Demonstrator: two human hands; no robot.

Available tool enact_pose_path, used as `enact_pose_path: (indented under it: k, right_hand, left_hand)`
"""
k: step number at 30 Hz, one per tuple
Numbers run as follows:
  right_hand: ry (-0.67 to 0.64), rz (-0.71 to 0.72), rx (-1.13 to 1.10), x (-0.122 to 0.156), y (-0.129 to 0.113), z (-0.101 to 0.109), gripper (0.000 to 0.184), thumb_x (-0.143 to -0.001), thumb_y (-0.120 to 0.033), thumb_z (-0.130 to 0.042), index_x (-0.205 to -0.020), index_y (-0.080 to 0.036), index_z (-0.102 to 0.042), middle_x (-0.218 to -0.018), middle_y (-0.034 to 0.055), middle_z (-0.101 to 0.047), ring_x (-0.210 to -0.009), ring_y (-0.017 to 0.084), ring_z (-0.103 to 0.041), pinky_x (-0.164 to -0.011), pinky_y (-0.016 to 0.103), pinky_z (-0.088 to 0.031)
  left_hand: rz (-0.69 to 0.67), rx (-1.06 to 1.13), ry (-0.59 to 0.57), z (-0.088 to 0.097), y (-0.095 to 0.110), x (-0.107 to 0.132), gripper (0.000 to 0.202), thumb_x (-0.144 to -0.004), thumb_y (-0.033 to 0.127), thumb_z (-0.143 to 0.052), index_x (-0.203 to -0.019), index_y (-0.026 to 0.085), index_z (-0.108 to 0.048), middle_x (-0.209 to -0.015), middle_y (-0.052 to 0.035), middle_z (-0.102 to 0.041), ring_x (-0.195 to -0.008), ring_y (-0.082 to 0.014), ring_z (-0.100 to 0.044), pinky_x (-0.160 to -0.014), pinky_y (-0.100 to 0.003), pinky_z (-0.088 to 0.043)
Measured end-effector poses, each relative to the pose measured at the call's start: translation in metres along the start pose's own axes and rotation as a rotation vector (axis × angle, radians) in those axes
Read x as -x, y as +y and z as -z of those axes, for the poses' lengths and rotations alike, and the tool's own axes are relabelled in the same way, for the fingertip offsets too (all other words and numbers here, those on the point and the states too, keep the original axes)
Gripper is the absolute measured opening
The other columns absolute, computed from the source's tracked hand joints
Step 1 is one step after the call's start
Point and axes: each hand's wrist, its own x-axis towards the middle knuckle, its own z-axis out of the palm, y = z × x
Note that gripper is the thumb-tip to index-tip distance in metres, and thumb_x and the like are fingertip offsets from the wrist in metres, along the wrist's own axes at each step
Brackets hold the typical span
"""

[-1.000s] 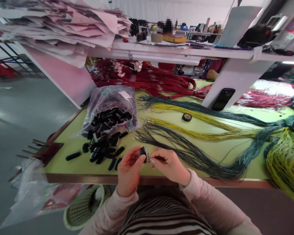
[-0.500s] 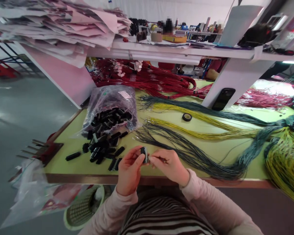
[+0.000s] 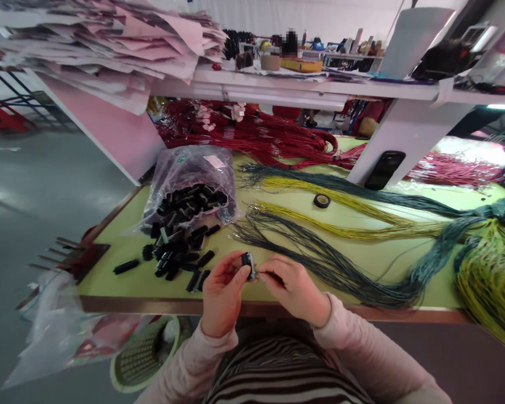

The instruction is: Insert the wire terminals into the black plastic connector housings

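My left hand [image 3: 223,294] is shut on a small black plastic connector [image 3: 248,266], held upright just above the table's front edge. My right hand [image 3: 295,292] sits right next to it, with fingertips pinching something thin and dark, probably a wire end [image 3: 273,278]. Between the hands, the connector's metal-lined end faces my right fingers. Behind my hands lie loose black connectors [image 3: 170,264], spilling from a clear plastic bag [image 3: 189,179]. A long dark green wire bundle [image 3: 320,261] fans out to the right of my hands.
Yellow wire bundles [image 3: 345,221], a black tape roll [image 3: 321,201], a phone [image 3: 384,170] and red wire harnesses [image 3: 252,134] occupy the green tabletop [image 3: 109,283]. A shelf [image 3: 278,84] with stacked pink papers [image 3: 109,45] overhangs it. A basket [image 3: 145,353] sits below left.
My right hand has shifted slightly rightward and toward me, and the connector tilts a little more. The view has shifted slightly.
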Motion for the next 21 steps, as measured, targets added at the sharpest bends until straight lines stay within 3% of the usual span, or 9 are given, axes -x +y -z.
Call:
enact_pose_path:
  k: [8, 14, 16, 21]
  right_hand:
    - [0.040, 0.076, 0.036, 0.000, -0.005, -0.006, 0.016, -0.085, -0.012, -0.042, -0.090, -0.018, -0.056, -0.079, 0.0050, -0.061, -0.070, 0.013, -0.056, -0.065, 0.023, -0.048]
    - [0.074, 0.132, 0.372, 0.009, 0.001, -0.022, 0.020, -0.089, -0.014, -0.039, -0.091, -0.015, -0.059, -0.079, 0.0103, -0.063, -0.074, 0.018, -0.058, -0.065, 0.029, -0.048]
    - [0.077, 0.096, 0.270, 0.009, 0.004, -0.021, 0.020, -0.089, -0.014, -0.040, -0.089, -0.014, -0.060, -0.078, 0.0094, -0.063, -0.072, 0.016, -0.059, -0.064, 0.027, -0.049]
    - [0.104, -0.093, -0.138, 0.002, 0.000, -0.007, 0.011, -0.084, -0.020, -0.054, -0.082, -0.016, -0.064, -0.070, 0.0026, -0.064, -0.060, 0.010, -0.057, -0.056, 0.020, -0.046]
  left_hand:
    - [0.002, 0.012, 0.002, -0.001, -0.001, 0.001, 0.030, -0.059, 0.023, -0.078, -0.088, 0.019, -0.069, -0.070, -0.0021, -0.068, -0.058, -0.0120, -0.061, -0.050, -0.021, -0.050]
    - [-0.095, -0.166, 0.084, 0.002, -0.012, 0.008, 0.032, -0.065, 0.021, -0.075, -0.096, 0.020, -0.067, -0.081, -0.0022, -0.069, -0.073, -0.0137, -0.064, -0.065, -0.023, -0.053]
    - [-0.093, -0.181, 0.094, 0.003, -0.013, 0.007, 0.032, -0.065, 0.021, -0.075, -0.096, 0.020, -0.067, -0.080, -0.0016, -0.068, -0.070, -0.0128, -0.062, -0.063, -0.022, -0.053]
    - [0.031, 0.004, -0.017, 0.000, -0.003, 0.001, 0.028, -0.064, 0.025, -0.075, -0.091, 0.021, -0.068, -0.071, -0.0006, -0.066, -0.060, -0.0122, -0.061, -0.049, -0.021, -0.051]
